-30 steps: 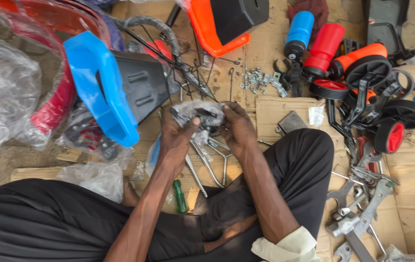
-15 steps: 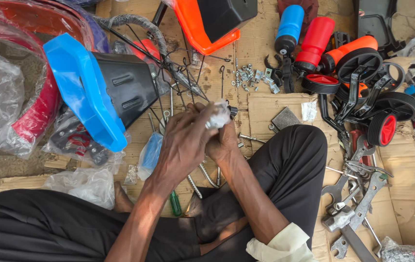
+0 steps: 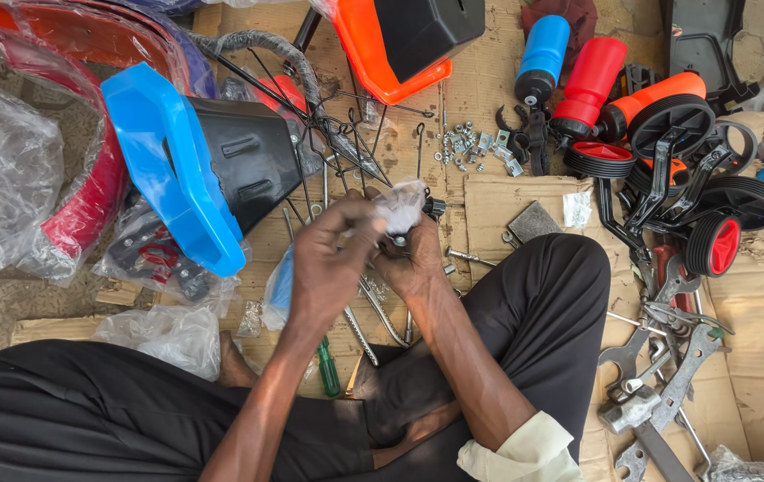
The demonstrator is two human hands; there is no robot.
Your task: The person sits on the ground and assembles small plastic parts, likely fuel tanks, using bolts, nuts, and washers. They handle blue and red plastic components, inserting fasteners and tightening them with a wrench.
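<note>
Plastic bag (image 3: pixel 400 207), small and clear, is held up over the cardboard (image 3: pixel 525 201) near the loose bolts (image 3: pixel 467 143), left hand (image 3: pixel 333 263) fingers pinching its edge, right hand (image 3: pixel 413 259) fingers clamped underneath, apparently to steady it for opening.

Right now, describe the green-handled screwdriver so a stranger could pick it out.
Find the person's crossed legs in black trousers. On the cardboard between them, just below the left hand, lies the screwdriver. It alone has a green handle; nearby tools are bare metal.
</note>
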